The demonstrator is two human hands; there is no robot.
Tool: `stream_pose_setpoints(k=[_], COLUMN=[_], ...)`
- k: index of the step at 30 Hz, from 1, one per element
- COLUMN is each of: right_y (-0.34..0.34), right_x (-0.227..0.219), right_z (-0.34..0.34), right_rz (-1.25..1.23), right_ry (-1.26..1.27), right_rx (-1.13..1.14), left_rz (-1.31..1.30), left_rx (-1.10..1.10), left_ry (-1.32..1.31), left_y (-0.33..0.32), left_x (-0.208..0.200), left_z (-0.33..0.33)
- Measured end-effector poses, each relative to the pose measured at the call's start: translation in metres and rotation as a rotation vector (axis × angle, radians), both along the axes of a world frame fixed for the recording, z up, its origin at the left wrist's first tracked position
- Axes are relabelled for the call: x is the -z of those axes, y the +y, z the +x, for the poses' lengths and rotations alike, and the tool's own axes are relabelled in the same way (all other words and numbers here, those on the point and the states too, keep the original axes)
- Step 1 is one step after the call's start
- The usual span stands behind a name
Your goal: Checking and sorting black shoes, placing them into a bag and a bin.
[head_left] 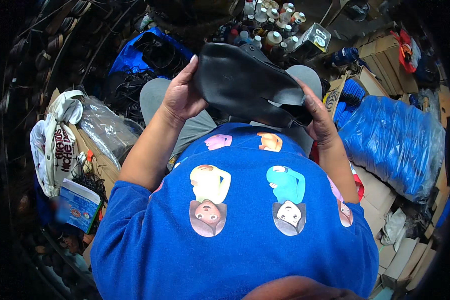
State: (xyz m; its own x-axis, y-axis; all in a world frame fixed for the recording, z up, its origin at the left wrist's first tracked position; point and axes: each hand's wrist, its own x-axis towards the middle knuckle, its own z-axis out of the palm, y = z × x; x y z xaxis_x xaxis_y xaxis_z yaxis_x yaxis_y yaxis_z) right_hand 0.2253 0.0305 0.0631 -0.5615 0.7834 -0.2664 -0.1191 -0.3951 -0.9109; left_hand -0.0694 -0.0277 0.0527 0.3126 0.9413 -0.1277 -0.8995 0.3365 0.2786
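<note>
Over my lap I hold a black leather shoe upper (245,77) stretched sideways between both hands. Its broad, smooth end lies on the left, and a gap in the leather shows near the right end. My left hand (184,95) is closed on the broad end, thumb up along its edge. Around the narrower end my right hand (319,114) grips, its fingers partly hidden behind the leather. My grey trouser knees (305,77) are behind and below the piece.
Several bottles (272,37) stand ahead, beside a square tin (316,37). Right of me lies a plastic-wrapped blue bundle (392,145) among cardboard (380,60). At left are a white cloth bag (57,145), a clear plastic-covered box (107,130) and a blue booklet (79,205).
</note>
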Motion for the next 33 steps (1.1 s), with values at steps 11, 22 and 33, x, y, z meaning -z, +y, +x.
stream_pose_setpoints(k=[11,22,33], right_y=[0.006,0.019,-0.016], right_x=[-0.021,-0.094,-0.048], right_z=[0.021,0.060,0.050], right_rz=[-0.087,0.496,0.717], right_ry=[0.090,-0.158,-0.896], right_rx=[0.029,0.199,-0.292], left_rz=[-0.198,-0.025,-0.316], left_rx=[-0.001,0.130,0.803], left_ry=[0.395,1.682,1.771], left_y=[0.038,0.099,0.012], left_x=[0.011,0.079,0.188], left_z=[0.022,-0.069,-0.048])
